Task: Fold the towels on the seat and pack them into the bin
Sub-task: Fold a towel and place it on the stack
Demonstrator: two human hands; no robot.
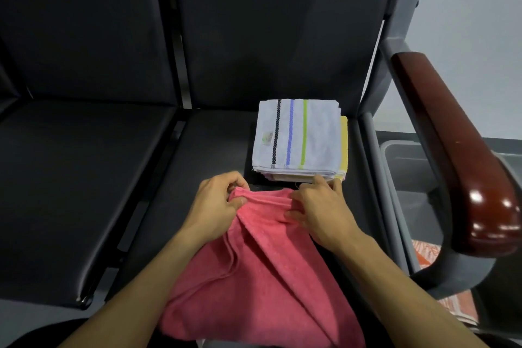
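Left hand [217, 200], right hand [319, 206] close together, fingers curled, pinching.

pink towel [254, 277] near end cut off by bottom edge — grey bin [406, 167] mostly hidden behind armrest [457, 155].

Hands: two, left hand [217, 200], right hand [319, 206]
Pink towel [254, 277]: one
Folded towel stack [299, 138]: one
Seats: two
Grey bin [406, 167]: one
Armrest [452, 144]: one
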